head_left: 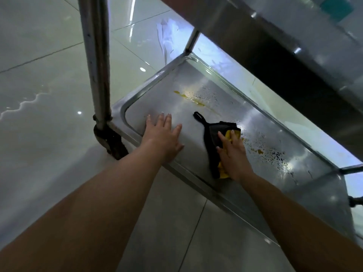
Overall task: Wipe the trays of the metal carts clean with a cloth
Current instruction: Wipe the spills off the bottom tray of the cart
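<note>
- On the cart's lower tray (157,91), both hands are at work; an upper shelf (265,36) overhangs it at top right.
- Left hand (163,136): open, fingers spread and flat, palm pressed on the bare metal near the tray's left corner. It holds nothing.
- Right hand (232,152): fingers extended and lying over the cloth (214,138), pressing it down on the tray floor rather than closing round it.
- Cloth: yellow with a black part, bunched under and just left of the right hand. A black loop (198,115) trails from it toward the tray's middle, lying flat on the metal.
- Position of cloth: about mid-tray, near the front rim, well apart from the left hand, with bare metal between the two.
- Soiling: a yellow streak (196,102) runs across the tray beyond the cloth, untouched by either hand. A smaller yellow smear (259,151) lies just right of the right hand.
- Water droplets (275,156) bead over the right half of the tray and around the streak; the surface near the left hand looks dry and dull.
- Cart post (96,61) stands upright at the tray's left corner, beside the left hand, with a castor (111,142) below it.
- Floor (39,95): glossy pale tiles, showing light reflections.
</note>
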`<state>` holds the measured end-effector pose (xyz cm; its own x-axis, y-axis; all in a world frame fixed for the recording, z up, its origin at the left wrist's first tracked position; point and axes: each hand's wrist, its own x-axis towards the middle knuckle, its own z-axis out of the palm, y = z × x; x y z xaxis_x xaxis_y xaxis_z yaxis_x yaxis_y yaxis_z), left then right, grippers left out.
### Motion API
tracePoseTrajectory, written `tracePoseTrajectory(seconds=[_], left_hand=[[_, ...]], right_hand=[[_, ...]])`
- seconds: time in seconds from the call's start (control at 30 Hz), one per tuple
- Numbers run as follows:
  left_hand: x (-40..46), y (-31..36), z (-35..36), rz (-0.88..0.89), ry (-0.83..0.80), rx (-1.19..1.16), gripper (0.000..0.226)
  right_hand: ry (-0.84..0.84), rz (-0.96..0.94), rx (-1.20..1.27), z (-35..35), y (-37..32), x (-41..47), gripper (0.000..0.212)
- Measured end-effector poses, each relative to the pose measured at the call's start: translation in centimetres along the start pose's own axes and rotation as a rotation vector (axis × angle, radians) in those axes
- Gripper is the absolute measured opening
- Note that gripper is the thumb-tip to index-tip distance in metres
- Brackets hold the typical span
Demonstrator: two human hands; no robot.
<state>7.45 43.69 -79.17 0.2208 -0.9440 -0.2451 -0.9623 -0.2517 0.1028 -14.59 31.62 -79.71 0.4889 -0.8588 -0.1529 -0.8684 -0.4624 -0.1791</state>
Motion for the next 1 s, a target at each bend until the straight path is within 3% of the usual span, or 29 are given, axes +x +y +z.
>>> tracePoseTrajectory(seconds=[0.23,0.4,0.5,0.63,0.73,0.9,1.0], left_hand=[[-1.1,1.4,-1.1,-0.064,-0.09,0.017,0.076],[-1.4,4.4,-0.7,0.015,-0.077,0.075,0.07],[-1.4,6.9,-0.2,0.105,-0.106,0.073,0.075],[-1.2,8.6,0.9,0.082,-0.088,0.098,0.078],[-1.0,8.7,1.2,0.078,-0.059,0.11,0.082],[-0.9,9.3,1.1,0.081,-0.09,0.177,0.092],[-1.1,9.4,1.0,0.078,-0.102,0.216,0.098]], right_hand=[[0.105,0.248,-0.002,-0.4,7.6,-6.6,0.051],[0.081,0.418,-0.073,0.1,5.1,-7.5,0.058],[0.032,0.262,-0.112,0.6,3.8,-9.1,0.061],[0.023,-0.041,-0.227,1.0,4.5,-10.3,0.069],[0.006,-0.224,-0.137,0.3,6.3,-9.3,0.069],[0.001,-0.285,-0.088,-0.8,9.3,-7.6,0.063],[0.046,-0.169,-0.07,-0.9,11.5,-8.2,0.064]])
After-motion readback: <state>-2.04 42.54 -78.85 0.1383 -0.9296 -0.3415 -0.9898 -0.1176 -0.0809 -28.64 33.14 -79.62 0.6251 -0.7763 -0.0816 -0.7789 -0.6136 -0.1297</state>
